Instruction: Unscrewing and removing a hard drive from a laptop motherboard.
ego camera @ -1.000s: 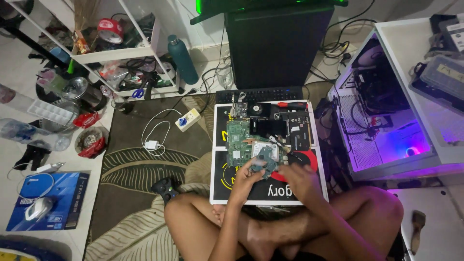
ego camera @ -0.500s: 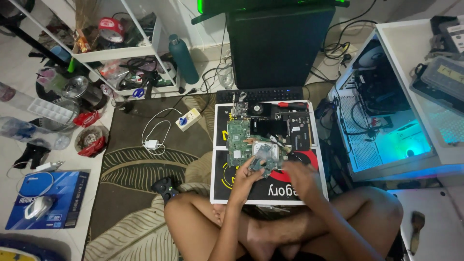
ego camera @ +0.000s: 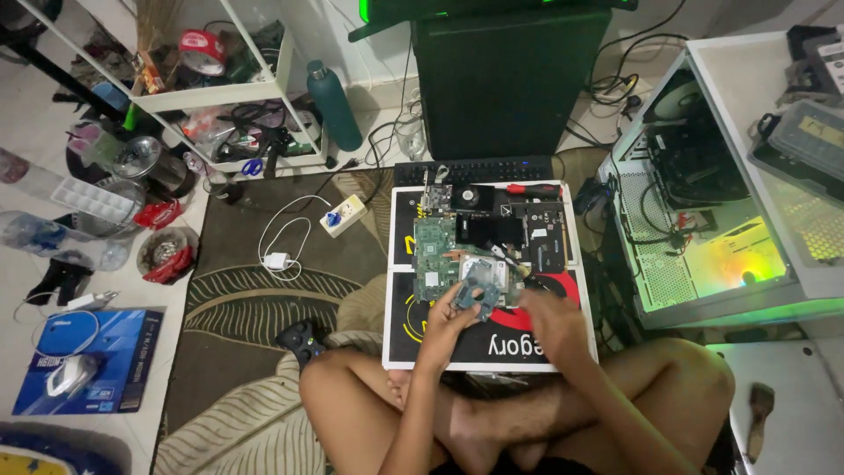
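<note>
I sit cross-legged on a rug before a black work mat (ego camera: pixel 492 347) with red and yellow print. A green circuit board (ego camera: pixel 435 255) lies on the mat with other dark parts behind it. My left hand (ego camera: pixel 450 318) pinches a small grey-blue round part (ego camera: pixel 476 295) and holds it just over the board's near right corner. My right hand (ego camera: pixel 552 321) hovers low over the mat beside it, fingers curled; whether it holds anything I cannot tell. A red-handled screwdriver (ego camera: pixel 533 188) lies at the mat's far edge.
A black computer tower (ego camera: pixel 505 79) stands beyond a keyboard (ego camera: pixel 475 170). An open white PC case (ego camera: pixel 703 229) glows at the right. A white shelf (ego camera: pixel 220 88) with clutter, a teal bottle (ego camera: pixel 334 105), a power strip (ego camera: pixel 343 215), a game controller (ego camera: pixel 303 339) and a blue box (ego camera: pixel 88 361) lie left.
The light inside the white case shifted from purple to cyan to yellow-green. My hands stayed over the board's near corner, with the small part lifted slightly toward me.
</note>
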